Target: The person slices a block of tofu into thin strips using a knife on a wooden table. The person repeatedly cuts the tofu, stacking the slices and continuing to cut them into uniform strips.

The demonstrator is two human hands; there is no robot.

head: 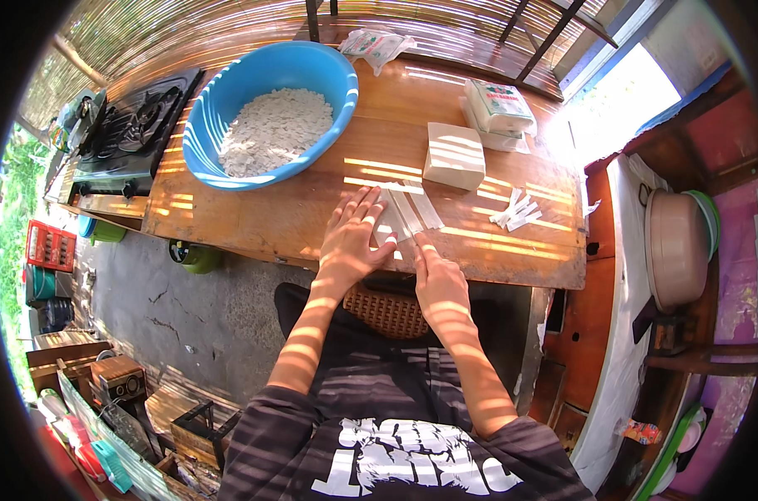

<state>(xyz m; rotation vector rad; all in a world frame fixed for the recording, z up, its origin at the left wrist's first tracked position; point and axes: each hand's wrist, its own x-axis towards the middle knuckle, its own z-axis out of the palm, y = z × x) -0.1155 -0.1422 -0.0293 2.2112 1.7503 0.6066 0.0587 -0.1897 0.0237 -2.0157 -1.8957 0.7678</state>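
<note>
My left hand (354, 235) lies spread on a pale, thin sheet (389, 219) on the wooden table, its fingertips pressing the sheet's left part. Just right of it lie cut strips (424, 205) of the same pale material, side by side at a slant. My right hand (440, 278) is at the near end of these strips, fingers curled and index finger stretched forward. Whether it grips a thin tool is hidden. Beyond the strips stands a pale block of stacked sheets (454, 156). Several short narrow strips (515, 210) lie in a loose pile to the right.
A large blue basin (269, 174) holds many small pale pieces at the back left. Left of it is a black gas stove (128, 134). Printed plastic packs (501, 109) sit at the back right, and a crumpled plastic bag (376, 47) at the far edge. A woven seat (385, 311) is below the table edge.
</note>
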